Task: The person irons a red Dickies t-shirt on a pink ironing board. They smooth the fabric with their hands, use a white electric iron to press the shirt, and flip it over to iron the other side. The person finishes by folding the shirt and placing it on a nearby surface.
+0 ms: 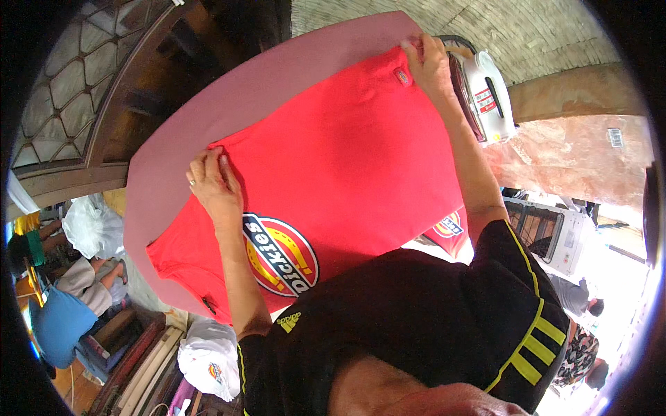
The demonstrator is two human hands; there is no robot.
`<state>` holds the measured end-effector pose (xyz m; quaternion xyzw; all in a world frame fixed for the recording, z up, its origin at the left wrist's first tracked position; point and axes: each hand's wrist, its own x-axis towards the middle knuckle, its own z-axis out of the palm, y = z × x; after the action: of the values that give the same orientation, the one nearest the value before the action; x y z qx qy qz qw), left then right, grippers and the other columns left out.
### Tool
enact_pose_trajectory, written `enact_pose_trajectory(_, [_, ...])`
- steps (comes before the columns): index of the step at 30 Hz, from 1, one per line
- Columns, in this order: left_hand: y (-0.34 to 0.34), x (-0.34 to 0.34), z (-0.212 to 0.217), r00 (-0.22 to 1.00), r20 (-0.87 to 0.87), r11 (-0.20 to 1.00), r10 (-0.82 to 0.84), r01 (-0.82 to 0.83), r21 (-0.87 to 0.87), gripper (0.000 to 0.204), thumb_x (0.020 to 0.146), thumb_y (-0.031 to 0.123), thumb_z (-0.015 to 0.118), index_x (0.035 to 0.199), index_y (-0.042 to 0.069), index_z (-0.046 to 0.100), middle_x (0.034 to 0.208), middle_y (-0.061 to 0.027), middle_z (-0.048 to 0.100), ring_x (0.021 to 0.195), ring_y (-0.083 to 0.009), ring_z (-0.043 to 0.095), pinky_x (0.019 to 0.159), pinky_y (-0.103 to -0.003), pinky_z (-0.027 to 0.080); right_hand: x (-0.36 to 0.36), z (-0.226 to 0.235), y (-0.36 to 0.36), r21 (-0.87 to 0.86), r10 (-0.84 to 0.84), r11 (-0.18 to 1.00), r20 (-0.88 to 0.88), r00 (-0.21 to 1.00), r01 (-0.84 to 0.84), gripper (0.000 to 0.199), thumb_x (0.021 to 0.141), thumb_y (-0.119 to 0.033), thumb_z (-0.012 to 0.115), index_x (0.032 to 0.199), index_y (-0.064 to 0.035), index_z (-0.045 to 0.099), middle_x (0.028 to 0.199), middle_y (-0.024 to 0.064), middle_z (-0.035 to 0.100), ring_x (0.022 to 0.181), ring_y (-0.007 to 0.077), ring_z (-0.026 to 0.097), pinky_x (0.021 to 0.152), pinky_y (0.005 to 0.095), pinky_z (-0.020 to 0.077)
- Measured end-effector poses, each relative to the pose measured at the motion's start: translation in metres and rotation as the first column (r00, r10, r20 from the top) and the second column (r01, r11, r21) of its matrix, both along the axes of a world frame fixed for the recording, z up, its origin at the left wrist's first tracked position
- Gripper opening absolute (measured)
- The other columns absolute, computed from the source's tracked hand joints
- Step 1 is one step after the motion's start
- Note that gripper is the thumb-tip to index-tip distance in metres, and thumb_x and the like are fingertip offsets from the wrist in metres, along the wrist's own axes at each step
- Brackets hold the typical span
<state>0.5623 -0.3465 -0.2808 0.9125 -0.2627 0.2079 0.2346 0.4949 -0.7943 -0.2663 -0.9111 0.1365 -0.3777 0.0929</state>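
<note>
A bright red T-shirt with a round printed emblem near its lower left lies spread over a mauve ironing board. At the shirt's far left edge, my left hand is closed on the fabric, with a ring on one finger. My right hand grips the shirt's far right corner, beside a small sewn tag. Just right of that hand, a white iron stands at the board's end, touched by neither hand. Part of the shirt hangs over the near side of the board, close to my body.
A dark wooden door or grille stands at the far left. White plastic bags lie low at the left, near wooden planks. A person's legs show at left. A white appliance and other people are at right.
</note>
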Motion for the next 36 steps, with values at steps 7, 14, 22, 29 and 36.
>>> enact_pose_trajectory(7, [-0.014, 0.017, 0.007, 0.992, 0.093, 0.996, 0.088, -0.09, 0.015, 0.016, 0.093, 0.016, 0.063, 0.103, 0.004, 0.063, 0.101, -0.0143, 0.06, 0.092, -0.0338, 0.057, 0.083, -0.044, 0.046, 0.005, -0.035, -0.031, 0.186, 0.038, 0.982, -0.035, 0.999, -0.031, 0.027, 0.088, -0.026, 0.067, 0.089, 0.0007, 0.061, 0.084, 0.0232, 0.062, 0.088, 0.0439, 0.06, 0.079, 0.0511, 0.0472])
enact_pose_trajectory(14, [-0.004, 0.025, -0.009, 0.982, 0.031, 0.976, 0.184, -0.179, -0.121, 0.015, 0.096, 0.019, 0.06, 0.1, 0.004, 0.062, 0.092, -0.0124, 0.062, 0.088, -0.0319, 0.06, 0.081, -0.042, 0.047, 0.013, -0.045, -0.043, 0.125, -0.003, 0.992, 0.1, 0.995, -0.009, 0.017, 0.089, -0.017, 0.066, 0.088, -0.0009, 0.059, 0.085, 0.0195, 0.064, 0.083, 0.0408, 0.062, 0.074, 0.0441, 0.0499])
enact_pose_trajectory(22, [-0.008, 0.029, -0.008, 0.981, 0.118, 0.987, 0.156, -0.152, -0.043, 0.016, 0.093, 0.022, 0.064, 0.1, 0.007, 0.063, 0.091, -0.0117, 0.062, 0.085, -0.0316, 0.059, 0.079, -0.042, 0.047, 0.009, -0.041, -0.04, 0.229, -0.094, 0.968, -0.035, 0.995, 0.099, 0.02, 0.093, -0.023, 0.062, 0.096, -0.0027, 0.058, 0.091, 0.0207, 0.067, 0.088, 0.0436, 0.064, 0.076, 0.0452, 0.0517])
enact_pose_trajectory(29, [-0.028, 0.018, 0.002, 0.969, 0.157, 0.977, 0.192, -0.204, 0.059, 0.02, 0.09, 0.031, 0.067, 0.099, 0.013, 0.068, 0.101, -0.0072, 0.061, 0.099, -0.0288, 0.055, 0.085, -0.048, 0.042, 0.017, -0.045, -0.045, 0.047, -0.041, 0.998, -0.111, 0.993, 0.046, 0.021, 0.092, -0.026, 0.062, 0.094, -0.0052, 0.056, 0.092, 0.0187, 0.065, 0.09, 0.0412, 0.062, 0.076, 0.0489, 0.0496])
enact_pose_trajectory(36, [-0.102, 0.01, 0.005, 0.998, 0.01, 0.984, -0.055, 0.053, 0.169, 0.022, 0.09, 0.034, 0.068, 0.102, 0.016, 0.067, 0.11, -0.004, 0.063, 0.104, -0.028, 0.055, 0.087, -0.051, 0.04, 0.014, -0.046, -0.044, 0.152, -0.056, 0.987, -0.022, 0.998, 0.059, 0.023, 0.091, -0.026, 0.065, 0.096, -0.0057, 0.056, 0.09, 0.0183, 0.066, 0.088, 0.0415, 0.062, 0.076, 0.0471, 0.0501])
